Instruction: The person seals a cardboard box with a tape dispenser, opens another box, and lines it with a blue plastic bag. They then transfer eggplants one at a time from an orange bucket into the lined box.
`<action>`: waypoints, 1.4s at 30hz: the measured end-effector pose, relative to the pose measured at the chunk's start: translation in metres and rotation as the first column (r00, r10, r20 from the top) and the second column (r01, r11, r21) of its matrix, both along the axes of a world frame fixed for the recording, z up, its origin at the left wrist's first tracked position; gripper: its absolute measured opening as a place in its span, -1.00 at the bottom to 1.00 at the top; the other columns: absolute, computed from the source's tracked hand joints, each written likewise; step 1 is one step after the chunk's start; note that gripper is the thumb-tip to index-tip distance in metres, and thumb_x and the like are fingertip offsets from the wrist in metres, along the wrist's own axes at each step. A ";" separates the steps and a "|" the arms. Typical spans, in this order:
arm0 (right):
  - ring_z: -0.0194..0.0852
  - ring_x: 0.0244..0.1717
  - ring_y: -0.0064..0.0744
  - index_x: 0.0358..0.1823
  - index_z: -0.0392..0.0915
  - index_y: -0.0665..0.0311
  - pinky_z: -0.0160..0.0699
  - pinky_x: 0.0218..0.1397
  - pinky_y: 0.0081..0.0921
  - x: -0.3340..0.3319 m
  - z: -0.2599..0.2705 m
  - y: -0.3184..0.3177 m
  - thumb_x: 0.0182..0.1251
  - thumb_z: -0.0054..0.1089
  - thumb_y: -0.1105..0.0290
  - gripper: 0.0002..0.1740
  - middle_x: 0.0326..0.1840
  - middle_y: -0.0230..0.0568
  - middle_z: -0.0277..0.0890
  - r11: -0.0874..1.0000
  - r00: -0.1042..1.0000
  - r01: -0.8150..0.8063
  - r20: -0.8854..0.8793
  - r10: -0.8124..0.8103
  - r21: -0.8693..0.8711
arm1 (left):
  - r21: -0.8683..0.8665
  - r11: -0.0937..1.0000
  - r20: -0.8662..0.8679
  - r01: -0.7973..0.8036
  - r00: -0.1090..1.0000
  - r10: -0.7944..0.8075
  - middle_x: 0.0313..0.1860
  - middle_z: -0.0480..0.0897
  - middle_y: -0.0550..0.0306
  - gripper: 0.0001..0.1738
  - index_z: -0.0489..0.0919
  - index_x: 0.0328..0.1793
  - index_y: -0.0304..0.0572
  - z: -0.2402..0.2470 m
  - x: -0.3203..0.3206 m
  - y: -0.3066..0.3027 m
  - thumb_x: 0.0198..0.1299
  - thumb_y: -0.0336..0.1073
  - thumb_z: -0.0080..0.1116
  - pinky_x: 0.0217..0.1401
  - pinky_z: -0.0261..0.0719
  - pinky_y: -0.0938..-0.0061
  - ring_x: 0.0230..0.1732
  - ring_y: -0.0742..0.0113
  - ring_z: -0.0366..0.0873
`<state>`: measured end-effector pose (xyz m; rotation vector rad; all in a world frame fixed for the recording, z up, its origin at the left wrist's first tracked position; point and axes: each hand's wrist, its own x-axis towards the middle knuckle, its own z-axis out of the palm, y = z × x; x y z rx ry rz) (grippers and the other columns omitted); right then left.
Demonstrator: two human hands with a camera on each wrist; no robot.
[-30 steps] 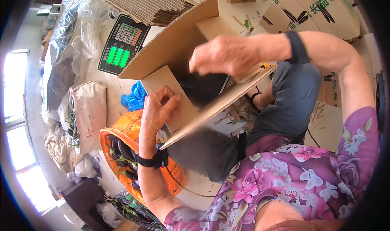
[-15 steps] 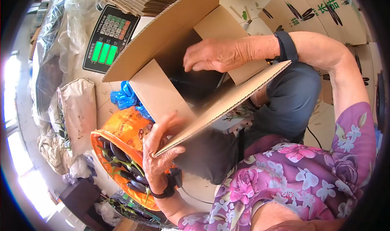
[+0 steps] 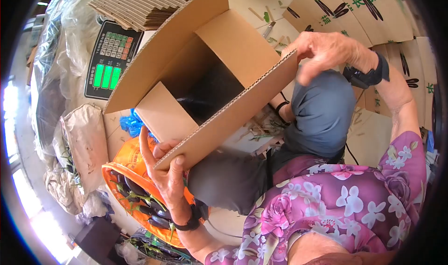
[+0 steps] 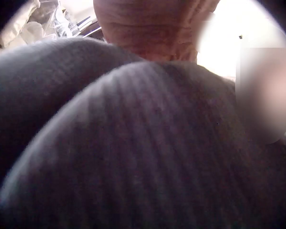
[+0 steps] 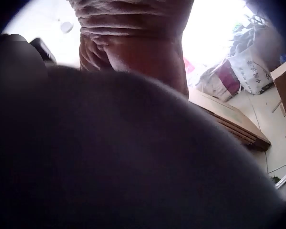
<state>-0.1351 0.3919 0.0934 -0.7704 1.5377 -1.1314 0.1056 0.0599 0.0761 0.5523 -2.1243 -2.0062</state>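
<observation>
An opened cardboard box [image 3: 240, 48] with its flaps raised stands before the person in the head view. Dark plastic [image 3: 210, 90] shows inside it. The left hand [image 3: 165, 174] grips the left corner of the near long flap [image 3: 228, 118], thumb on the outer side and fingers on the inner. At that flap's other corner, the right hand [image 3: 322, 52] holds the edge, its fingers partly hidden behind the board and its thumb pointing down outside. Dark cloth fills most of both wrist views, which show only wrist skin and hide the fingers.
Left of the box lies an orange bag [image 3: 133, 150] with eggplants. A scale display [image 3: 109, 59] with green screens stands beyond, near stacked flat cardboard [image 3: 140, 3]. Printed cartons [image 3: 350, 13] are at the back right, a box cutter [image 3: 268, 30] on the floor.
The right hand has moved out of the box to the near flap's right corner. My left hand has shifted from the short side flap to the near flap's left corner.
</observation>
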 end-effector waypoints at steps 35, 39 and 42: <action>0.57 -0.30 -0.49 -0.20 0.58 0.39 0.56 -0.24 -0.45 -0.009 0.015 -0.044 0.47 0.07 0.35 -0.78 -0.35 -0.25 0.57 0.985 0.639 0.088 -0.767 0.058 0.148 | -0.569 0.822 -0.040 0.026 0.997 -0.060 0.63 0.10 -0.21 -0.23 0.34 0.46 -0.23 -0.033 -0.011 -0.018 0.05 -0.30 0.24 0.62 0.00 0.13 0.61 -0.10 0.08; 0.58 -0.29 -0.50 -0.14 0.61 0.41 0.65 -0.20 -0.54 0.002 0.024 -0.023 0.57 -0.07 0.10 -0.53 -0.27 -0.30 0.64 0.974 0.976 0.187 -0.136 -0.170 0.129 | -0.241 0.962 -0.276 0.129 0.941 -0.195 0.33 0.53 -0.26 -0.71 0.63 -0.11 -0.31 -0.017 0.004 -0.033 0.17 -0.24 0.16 0.57 0.09 -0.10 0.51 -0.24 0.27; 0.57 -0.35 -0.52 -0.18 0.64 0.37 0.60 -0.31 -0.55 -0.001 0.029 -0.010 0.46 0.09 0.02 -0.53 -0.35 -0.30 0.63 0.925 0.968 0.250 -0.094 -0.233 0.287 | -0.222 0.927 -0.325 0.302 0.874 -0.362 0.14 0.66 -0.16 -0.50 0.55 -0.41 -0.22 0.001 0.014 -0.031 0.22 0.11 0.29 0.54 0.08 -0.19 0.45 -0.28 0.35</action>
